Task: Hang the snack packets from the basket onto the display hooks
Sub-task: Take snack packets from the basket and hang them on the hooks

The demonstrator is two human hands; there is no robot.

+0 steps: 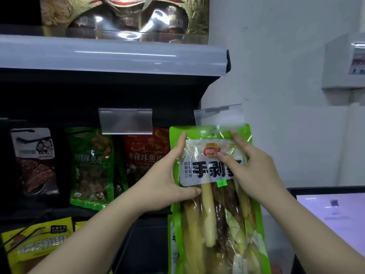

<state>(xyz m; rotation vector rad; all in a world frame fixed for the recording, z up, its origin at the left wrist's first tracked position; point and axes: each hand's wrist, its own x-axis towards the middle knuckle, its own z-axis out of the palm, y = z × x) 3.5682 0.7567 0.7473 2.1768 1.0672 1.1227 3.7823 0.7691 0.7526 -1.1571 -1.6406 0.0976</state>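
The bamboo shoot packet (215,194) stands upright at the right end of the rack, its top edge just under the right tag holder (219,115). The left hand (167,175) is on its left edge, the right hand (248,169) on its front. Left of the packet hang three snack packets (90,167), below the shelf (110,56). Lower left of the packet lies the basket (37,242).
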